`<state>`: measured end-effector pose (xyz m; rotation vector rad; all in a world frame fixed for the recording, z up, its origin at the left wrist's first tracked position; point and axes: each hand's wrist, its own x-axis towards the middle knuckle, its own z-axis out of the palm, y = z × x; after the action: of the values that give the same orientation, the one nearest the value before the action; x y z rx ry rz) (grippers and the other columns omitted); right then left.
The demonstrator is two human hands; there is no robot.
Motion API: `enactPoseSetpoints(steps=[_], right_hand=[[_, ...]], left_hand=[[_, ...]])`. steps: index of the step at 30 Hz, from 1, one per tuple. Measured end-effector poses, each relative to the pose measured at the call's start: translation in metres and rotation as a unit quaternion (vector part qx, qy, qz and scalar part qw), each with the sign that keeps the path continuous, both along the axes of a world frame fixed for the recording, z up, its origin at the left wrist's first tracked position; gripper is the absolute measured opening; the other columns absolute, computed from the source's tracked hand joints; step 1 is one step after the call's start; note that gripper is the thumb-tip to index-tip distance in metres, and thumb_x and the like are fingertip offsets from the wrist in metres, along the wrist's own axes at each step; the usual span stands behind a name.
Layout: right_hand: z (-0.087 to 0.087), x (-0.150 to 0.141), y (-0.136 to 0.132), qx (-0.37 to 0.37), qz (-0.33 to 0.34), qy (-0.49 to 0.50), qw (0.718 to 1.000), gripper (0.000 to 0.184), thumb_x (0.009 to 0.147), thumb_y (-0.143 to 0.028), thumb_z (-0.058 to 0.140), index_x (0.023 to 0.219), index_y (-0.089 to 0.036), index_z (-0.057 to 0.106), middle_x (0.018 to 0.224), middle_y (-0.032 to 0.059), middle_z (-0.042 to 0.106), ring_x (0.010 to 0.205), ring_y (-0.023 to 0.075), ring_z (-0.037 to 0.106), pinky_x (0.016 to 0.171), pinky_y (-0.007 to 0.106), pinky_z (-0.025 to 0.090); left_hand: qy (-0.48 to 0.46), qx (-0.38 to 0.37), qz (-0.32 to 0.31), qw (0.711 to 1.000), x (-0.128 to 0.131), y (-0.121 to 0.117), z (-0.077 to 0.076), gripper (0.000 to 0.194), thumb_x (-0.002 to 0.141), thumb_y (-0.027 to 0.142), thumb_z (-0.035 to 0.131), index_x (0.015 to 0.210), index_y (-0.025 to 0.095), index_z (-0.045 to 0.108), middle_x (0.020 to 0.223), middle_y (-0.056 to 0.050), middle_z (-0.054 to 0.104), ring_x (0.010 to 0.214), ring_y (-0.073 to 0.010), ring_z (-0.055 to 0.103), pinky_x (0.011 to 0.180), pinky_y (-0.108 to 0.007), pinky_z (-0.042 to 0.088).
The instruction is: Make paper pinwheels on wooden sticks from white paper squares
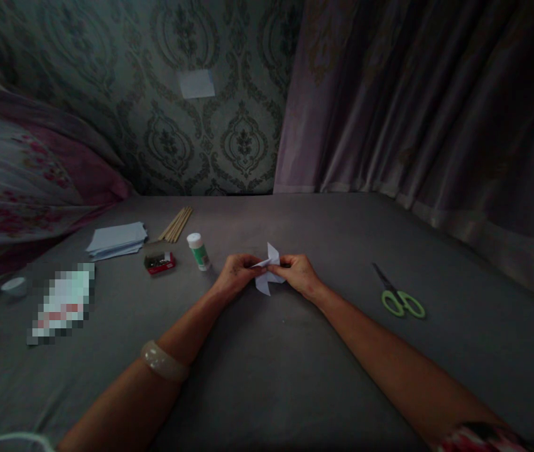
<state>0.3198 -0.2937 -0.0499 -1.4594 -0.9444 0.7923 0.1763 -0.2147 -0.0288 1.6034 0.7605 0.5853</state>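
Together, both hands [267,270] pinch a white paper pinwheel shape [273,256] with pointed blades.

From over here I see a small piece of folded white paper [267,280], shaped like a pinwheel, pinched near its middle between the left hand [239,275] and the right hand [297,271]. One pointed blade sticks up at the top, and another curves down toward the lower left. It's held over the grey cloth, its surface plain, with fingers hiding part of the folds.
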Motion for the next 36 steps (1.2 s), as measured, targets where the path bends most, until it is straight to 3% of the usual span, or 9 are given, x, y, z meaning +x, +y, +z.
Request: enactPoseSetpoints(steps=[14, 36], right_hand=[[0.0033, -0.0013, -0.0025, -0.009, -0.001, 0.003, 1.0, 0.031, 0.054, -0.038, 0.079, 0.074, -0.014, 0.074, 0.074, 0.0057, 0.073, 0.063, 0.0161, 0.064, 0.061, 0.027, 0.048], [0.0004, -0.0013, 0.0, -0.007, -0.002, 0.005, 1.0, 0.037, 0.052, -0.04, 0.079, 0.075, -0.012, 0.073, 0.076, 0.0065, 0.073, 0.062, 0.0161, 0.064, 0.062, 0.028, 0.048]], left_hand=[[-0.004, 0.004, -0.001, 1.0, 0.0, 0.0, 0.0006, 0.016, 0.058, 0.025, 0.073, 0.07, 0.014, 0.07, 0.062, 0.001, 0.064, 0.057, -0.0105, 0.052, 0.056, -0.022, 0.037], [-0.011, -0.004, -0.009, 1.0, 0.0015, 0.0035, -0.0049, 0.024, 0.057, 0.031, 0.075, 0.071, 0.013, 0.07, 0.064, 0.0, 0.064, 0.058, -0.0115, 0.053, 0.056, -0.022, 0.038]])
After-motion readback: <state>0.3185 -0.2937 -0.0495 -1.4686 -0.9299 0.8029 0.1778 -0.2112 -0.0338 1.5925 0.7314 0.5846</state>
